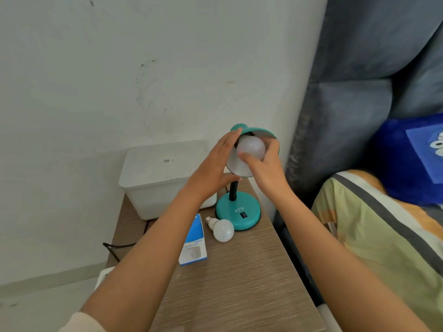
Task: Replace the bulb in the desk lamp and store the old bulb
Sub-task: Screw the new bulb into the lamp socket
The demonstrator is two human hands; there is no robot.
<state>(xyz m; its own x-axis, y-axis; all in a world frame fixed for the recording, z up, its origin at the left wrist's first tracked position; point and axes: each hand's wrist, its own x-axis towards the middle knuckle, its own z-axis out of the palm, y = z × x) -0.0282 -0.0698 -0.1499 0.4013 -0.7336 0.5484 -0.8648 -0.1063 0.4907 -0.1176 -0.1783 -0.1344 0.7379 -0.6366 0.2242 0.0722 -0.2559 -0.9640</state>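
The right hand (261, 161) pinches the bulb (251, 147) from five o'clock; its axis runs toward eleven, into the shade (257, 131); the left hand (215, 164), spread, steadies the shade's nine-o'clock side.

Both forearms are seen bare from elbow to wrist; a pale cream sleeve (81, 322) is pushed up on the left arm only.

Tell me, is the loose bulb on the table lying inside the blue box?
No, the loose bulb lies bare on the table, between the blue box and the lamp base.
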